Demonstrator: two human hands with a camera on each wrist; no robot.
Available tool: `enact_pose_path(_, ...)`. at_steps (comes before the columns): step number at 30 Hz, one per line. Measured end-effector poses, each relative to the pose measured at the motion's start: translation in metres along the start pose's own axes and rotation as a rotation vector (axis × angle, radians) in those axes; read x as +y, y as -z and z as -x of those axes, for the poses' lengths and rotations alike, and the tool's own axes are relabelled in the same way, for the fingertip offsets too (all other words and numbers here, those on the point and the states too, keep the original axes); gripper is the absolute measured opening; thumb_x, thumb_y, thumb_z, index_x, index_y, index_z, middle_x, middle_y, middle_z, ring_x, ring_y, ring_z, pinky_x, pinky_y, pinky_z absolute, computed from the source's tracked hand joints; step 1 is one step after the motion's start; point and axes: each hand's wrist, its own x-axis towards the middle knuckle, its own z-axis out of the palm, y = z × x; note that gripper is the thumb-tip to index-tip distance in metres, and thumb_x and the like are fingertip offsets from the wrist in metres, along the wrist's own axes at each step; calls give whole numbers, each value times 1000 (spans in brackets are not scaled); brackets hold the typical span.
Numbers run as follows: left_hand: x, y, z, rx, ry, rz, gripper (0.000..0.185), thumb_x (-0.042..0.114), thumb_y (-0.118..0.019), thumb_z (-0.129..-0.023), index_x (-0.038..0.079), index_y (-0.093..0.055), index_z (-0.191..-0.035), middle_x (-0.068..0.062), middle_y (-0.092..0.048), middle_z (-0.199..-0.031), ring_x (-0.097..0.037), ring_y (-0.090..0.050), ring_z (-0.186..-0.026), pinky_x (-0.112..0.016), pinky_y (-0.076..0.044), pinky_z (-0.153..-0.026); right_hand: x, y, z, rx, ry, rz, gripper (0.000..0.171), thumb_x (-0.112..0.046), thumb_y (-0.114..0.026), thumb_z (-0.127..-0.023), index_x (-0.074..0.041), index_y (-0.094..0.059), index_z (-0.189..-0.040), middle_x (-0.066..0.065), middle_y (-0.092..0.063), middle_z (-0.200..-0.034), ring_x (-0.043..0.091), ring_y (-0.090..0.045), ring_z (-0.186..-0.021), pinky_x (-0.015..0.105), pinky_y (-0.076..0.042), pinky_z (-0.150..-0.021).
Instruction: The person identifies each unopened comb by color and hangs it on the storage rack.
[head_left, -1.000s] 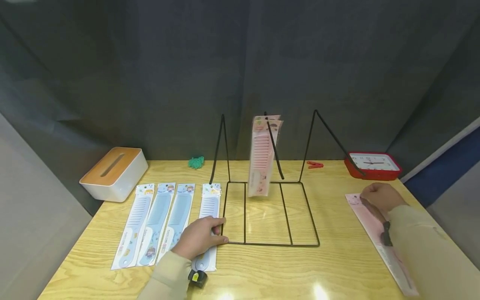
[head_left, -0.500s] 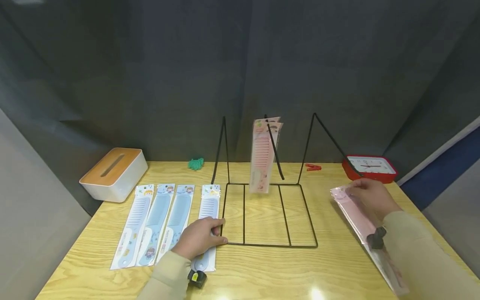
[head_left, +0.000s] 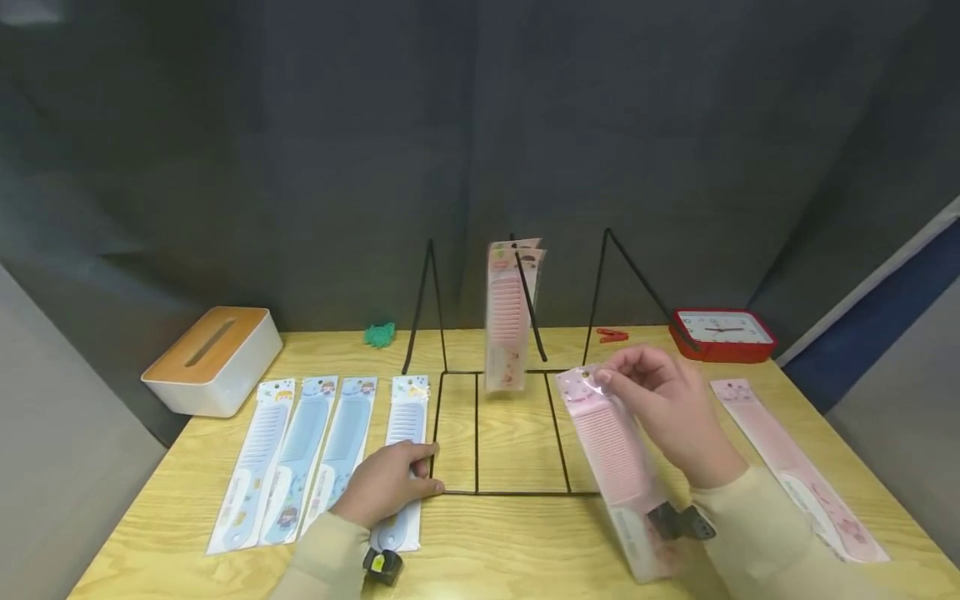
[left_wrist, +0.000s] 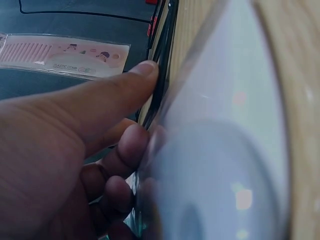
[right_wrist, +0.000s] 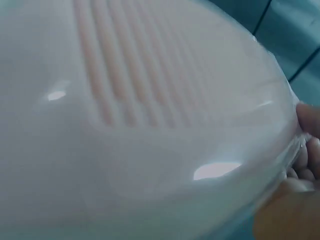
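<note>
My right hand (head_left: pixel 603 383) pinches the top end of a pink comb in a clear packet (head_left: pixel 618 467) and holds it tilted above the right side of the black wire rack (head_left: pixel 525 492). That packet (right_wrist: pixel 125 100) fills the right wrist view, with fingertips (right_wrist: pixel 307 150) at its edge. More pink comb packets (head_left: pixel 508 321) hang on the rack's middle hook. My left hand (head_left: pixel 426 468) rests on the rightmost blue comb packet (head_left: pixel 405 421), its thumb against the rack's front-left corner. In the left wrist view the thumb (left_wrist: pixel 142 72) touches the wire (left_wrist: pixel 164 45) beside the packet (left_wrist: pixel 225 150).
Three more blue comb packets (head_left: pixel 300 450) lie in a row on the left of the wooden table (head_left: pixel 525 542). Another pink comb packet (head_left: pixel 795 467) lies at the right. A white tissue box (head_left: pixel 206 358), a green object (head_left: pixel 378 335), a red clip (head_left: pixel 611 335) and a red clock (head_left: pixel 720 333) sit at the back.
My right hand lifted a pink comb packet off the table at the right and carried it left toward the rack. The left hand stayed where it was.
</note>
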Motion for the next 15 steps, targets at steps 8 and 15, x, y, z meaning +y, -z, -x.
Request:
enact_pose_path(8, -2, -1, 1, -17, 23, 17, 63, 39, -83, -82, 9, -65, -133, 12, -54, -79, -10, -48, -67, -30, -41, -63, -53, -39, 16, 90, 212, -373, 12, 16, -70, -85, 9, -65, -93, 5, -69, -88, 13, -61, -73, 20, -49, -63)
enact_pose_path(15, -1, -2, -2, -30, 32, 23, 63, 39, -83, -82, 10, -64, -135, 12, -54, -79, -11, -48, -66, -31, -41, -62, -72, -42, 11, 148, 114, -344, 10, 8, -72, -87, 7, -65, -94, 8, -68, -90, 17, -60, -76, 22, -51, -66)
